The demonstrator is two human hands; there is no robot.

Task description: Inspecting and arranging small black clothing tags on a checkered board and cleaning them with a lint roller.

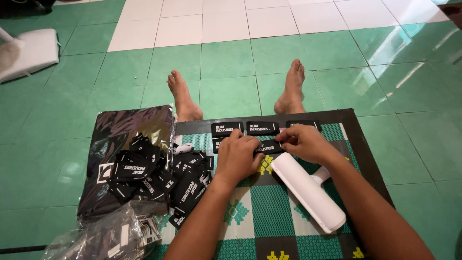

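Hands meet over one black label on the patterned mat, its long axis running left to right between them: left hand pinches its near end, right hand pinches the far end, both equally close. Lint roller lies just beside the right wrist; label pile sits left.

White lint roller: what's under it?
The white lint roller lies on a green, black and white checked woven mat, beside the right hand. The mat directly beneath it is covered.
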